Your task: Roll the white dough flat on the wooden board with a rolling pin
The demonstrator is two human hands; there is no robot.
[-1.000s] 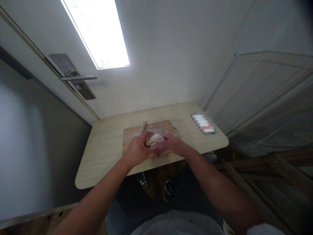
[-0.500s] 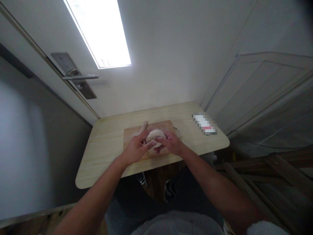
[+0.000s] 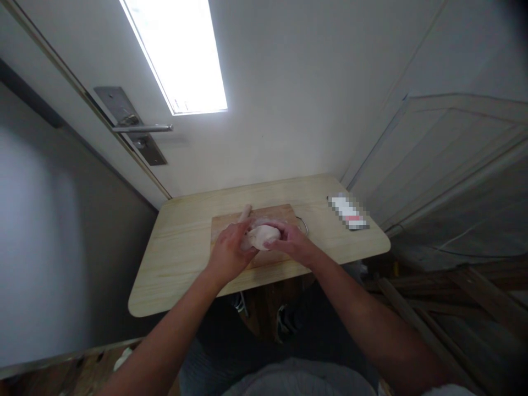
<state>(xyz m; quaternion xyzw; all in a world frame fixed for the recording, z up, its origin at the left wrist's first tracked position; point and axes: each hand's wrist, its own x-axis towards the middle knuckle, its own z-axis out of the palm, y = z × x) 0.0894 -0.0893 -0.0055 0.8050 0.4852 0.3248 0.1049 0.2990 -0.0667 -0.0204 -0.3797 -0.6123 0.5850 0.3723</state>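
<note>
A pale lump of dough (image 3: pixel 264 237) is held between my two hands over a floured wooden cutting board (image 3: pixel 274 211). My left hand (image 3: pixel 231 245) is curled against the dough's left side. From the right, my right hand (image 3: pixel 293 241) wraps it, fingers along the far edge and thumb on the near side. Whether the dough touches the board cannot be made out. Behind my left hand lies a light wooden rolling pin (image 3: pixel 245 213), its near part hidden by the fingers.
The board rests on a light wood table (image 3: pixel 173 247) against a white door with a metal handle (image 3: pixel 144 128). A blurred-out flat object (image 3: pixel 348 211) lies at the table's right. A metal ring (image 3: pixel 304 225) sticks out from the board's right edge. Wooden planks (image 3: pixel 437 308) stand at the lower right.
The dough looks more compact and rounded, and my hands have closed further around its sides. My thumbs no longer lie across its near edge as before. The view has shifted slightly.
</note>
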